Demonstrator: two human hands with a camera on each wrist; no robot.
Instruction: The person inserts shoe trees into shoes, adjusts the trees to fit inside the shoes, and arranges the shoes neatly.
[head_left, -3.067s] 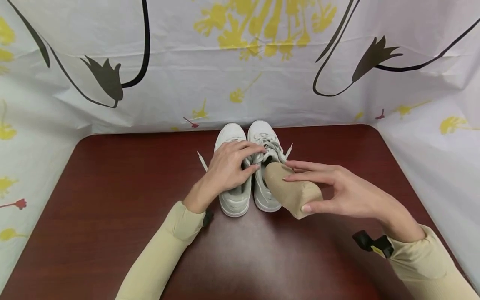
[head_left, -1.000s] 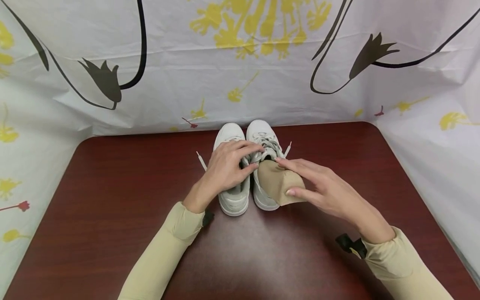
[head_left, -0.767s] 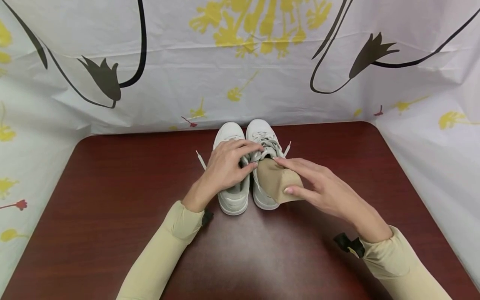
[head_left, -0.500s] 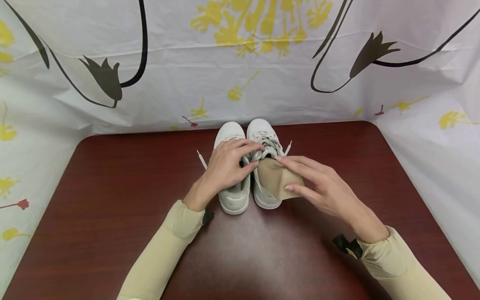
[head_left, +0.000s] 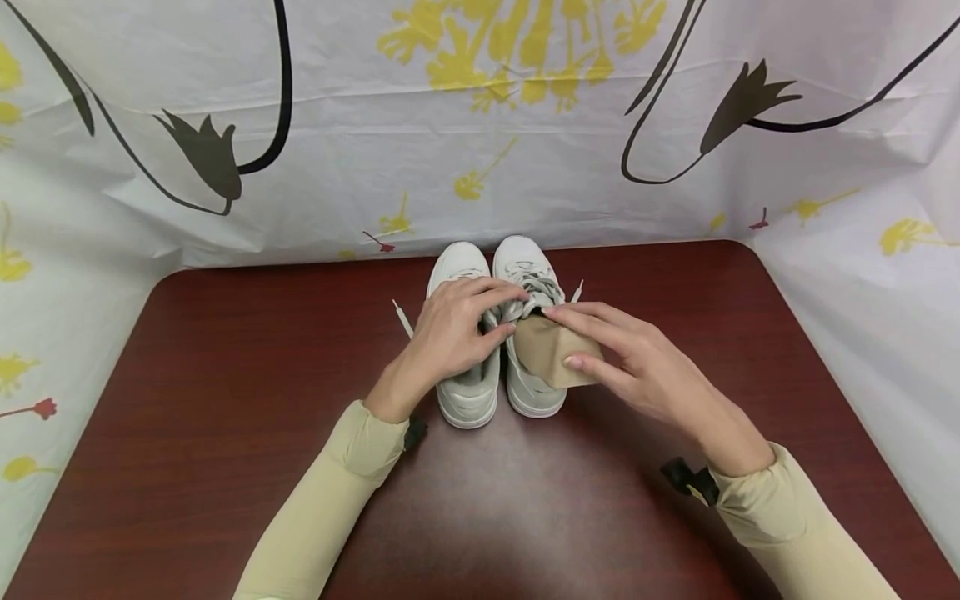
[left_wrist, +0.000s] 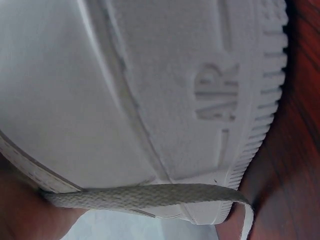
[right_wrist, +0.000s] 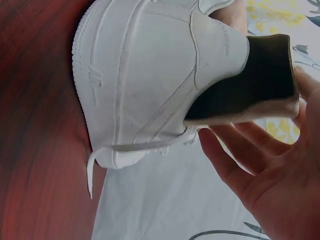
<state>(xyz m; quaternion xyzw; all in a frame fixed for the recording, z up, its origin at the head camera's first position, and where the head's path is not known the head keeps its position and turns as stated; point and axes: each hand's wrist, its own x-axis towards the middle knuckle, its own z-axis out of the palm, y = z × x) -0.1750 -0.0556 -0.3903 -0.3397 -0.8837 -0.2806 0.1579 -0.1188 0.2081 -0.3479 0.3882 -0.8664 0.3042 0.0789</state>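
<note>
Two white lace-up sneakers stand side by side, toes toward the back: the left sneaker (head_left: 467,410) and the right sneaker (head_left: 534,398). My right hand (head_left: 652,367) holds a tan, blunt-ended shoe insert (head_left: 551,346) between thumb and fingers. Its front part sits inside the right sneaker's opening; its rear end sticks up at the heel. The right wrist view reveals a dark, hollow-looking underside on the insert (right_wrist: 245,92). Across the left sneaker lies my left hand (head_left: 461,329), bent fingers and thumb at the right sneaker's inner collar and tongue. What its fingertips touch is partly hidden.
The sneakers stand on a dark red-brown wooden table (head_left: 262,417), near its back edge. White lace ends (head_left: 402,318) stick out to the sides. A white curtain (head_left: 337,183) with yellow and grey flower prints hangs behind and along both sides.
My right hand has moved left and forward, taking the shoe insert from beside the heel further into the right sneaker, its rear end rising slightly. The left hand and both sneakers have stayed put.
</note>
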